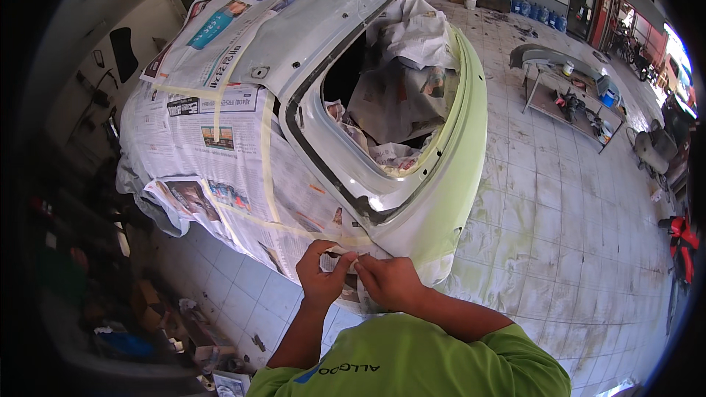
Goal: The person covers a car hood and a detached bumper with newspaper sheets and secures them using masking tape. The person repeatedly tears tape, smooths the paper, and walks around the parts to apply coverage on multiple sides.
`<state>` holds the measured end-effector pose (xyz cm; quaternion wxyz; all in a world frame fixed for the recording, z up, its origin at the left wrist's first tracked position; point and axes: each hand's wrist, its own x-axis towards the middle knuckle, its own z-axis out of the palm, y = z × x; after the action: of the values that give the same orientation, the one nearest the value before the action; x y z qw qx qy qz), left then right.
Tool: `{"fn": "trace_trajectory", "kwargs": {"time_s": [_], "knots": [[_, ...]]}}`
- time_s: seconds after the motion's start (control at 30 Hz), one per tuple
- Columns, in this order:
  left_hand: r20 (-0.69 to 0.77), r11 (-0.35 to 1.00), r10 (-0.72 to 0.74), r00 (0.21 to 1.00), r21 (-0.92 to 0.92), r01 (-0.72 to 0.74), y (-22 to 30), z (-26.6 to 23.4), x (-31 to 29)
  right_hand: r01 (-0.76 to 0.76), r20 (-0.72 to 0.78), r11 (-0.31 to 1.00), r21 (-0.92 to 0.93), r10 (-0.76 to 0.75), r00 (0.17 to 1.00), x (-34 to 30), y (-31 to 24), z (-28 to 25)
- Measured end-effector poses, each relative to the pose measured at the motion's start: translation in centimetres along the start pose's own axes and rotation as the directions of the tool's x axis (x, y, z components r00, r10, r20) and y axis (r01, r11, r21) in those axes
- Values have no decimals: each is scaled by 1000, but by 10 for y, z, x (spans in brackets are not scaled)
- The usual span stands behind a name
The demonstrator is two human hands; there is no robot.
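Observation:
A car body [448, 198] painted pale green stands before me, its rear opening stuffed with newspaper. Sheets of newspaper [213, 154] cover its left side, held by strips of yellowish masking tape [266, 154]. My left hand [321, 273] pinches the lower edge of the newspaper at the car's near corner, thumb and fingers closed on the paper. My right hand [390, 279] is right beside it, fingers pressed on the same paper edge and tape. The two hands almost touch.
The tiled floor [573, 228] is stained with pale green overspray. A metal work table [570, 103] with tools stands at the right, with a grey bumper part behind it. Blue water bottles line the far wall. Clutter and boxes [158, 309] lie at the lower left.

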<state>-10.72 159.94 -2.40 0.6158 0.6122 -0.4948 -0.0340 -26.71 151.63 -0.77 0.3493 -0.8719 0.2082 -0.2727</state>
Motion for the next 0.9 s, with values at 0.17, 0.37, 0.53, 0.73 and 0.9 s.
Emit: {"fn": "trace_trajectory", "kwargs": {"time_s": [0.17, 0.37, 0.53, 0.73, 0.9], "knots": [[15, 990, -63, 998, -123, 64, 7, 12, -5, 71, -108, 988, 137, -57, 993, -9, 9, -16], [103, 951, -306, 946, -7, 309, 6, 19, -26, 98, -282, 988, -118, -128, 951, 1, 89, -61], [322, 970, -241, 916, 111, 216, 20, 57, -41, -112, -609, 984, 142, 176, 773, -28, 198, -63], [387, 928, 58, 920, 320, -192, 48, 110, 24, -121, 260, -242, 963, 950, 175, -107, 379, -25], [401, 920, 99, 911, 313, -238, 57, 143, 56, 176, 393, -473, 863, 849, 355, -78, 375, -20]]}}
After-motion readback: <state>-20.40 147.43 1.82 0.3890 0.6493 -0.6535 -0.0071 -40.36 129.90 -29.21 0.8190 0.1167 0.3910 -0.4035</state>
